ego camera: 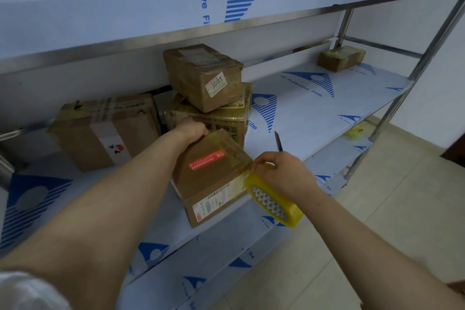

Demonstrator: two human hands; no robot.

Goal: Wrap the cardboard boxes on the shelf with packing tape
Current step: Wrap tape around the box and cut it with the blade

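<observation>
Left hand point(192, 131) grips the far edge of the box point(208, 178) at the shelf point(314, 113) front, right hand point(284, 173) holds tape roll point(274, 202) and blade point(278, 142); an uneven pull could wrinkle the strip, or the blade nick skin

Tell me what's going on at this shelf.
A person is taping a cardboard box at the front edge of the shelf. The left hand holds the box's far end steady, while the right hand holds a yellow tape roll at its right corner, a thin blade poking up from that grip. Glossy tape already crosses the box's right end. Other boxes sit behind.
</observation>
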